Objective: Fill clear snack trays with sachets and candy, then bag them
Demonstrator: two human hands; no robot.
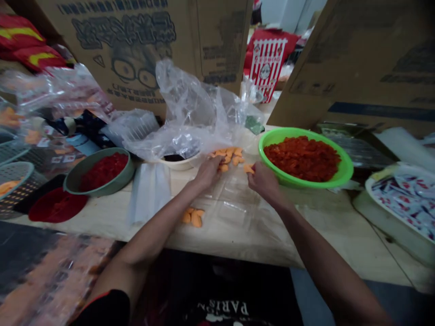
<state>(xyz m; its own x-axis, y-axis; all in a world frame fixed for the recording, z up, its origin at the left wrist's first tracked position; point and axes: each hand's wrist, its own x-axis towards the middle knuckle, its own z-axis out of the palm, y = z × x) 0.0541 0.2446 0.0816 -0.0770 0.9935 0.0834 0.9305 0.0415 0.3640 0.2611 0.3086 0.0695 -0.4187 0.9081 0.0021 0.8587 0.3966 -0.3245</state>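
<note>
A clear plastic tray (233, 212) with shallow compartments lies on the table in front of me. Small orange pieces (229, 153) fill part of its far end, and several more sit at its near left. My left hand (207, 174) is over the tray's far left, fingers pinched on an orange piece (223, 167). Beyond the tray's right side, my right hand (265, 182) grips another orange piece (248, 168) between thumb and fingers. The pieces' exact kind is not clear. Right of that hand stands a bright green bowl (306, 183) heaped with glossy red-orange pieces.
Crumpled clear plastic bags (200, 104) cover a white bowl (181, 164) behind my left hand. Leftward are plastic sheets (149, 192), a grey-green bowl (98, 186), a red bowl (59, 213) and baskets. A tub of sachets (377, 217) stands right. Cardboard boxes (136, 27) line the back.
</note>
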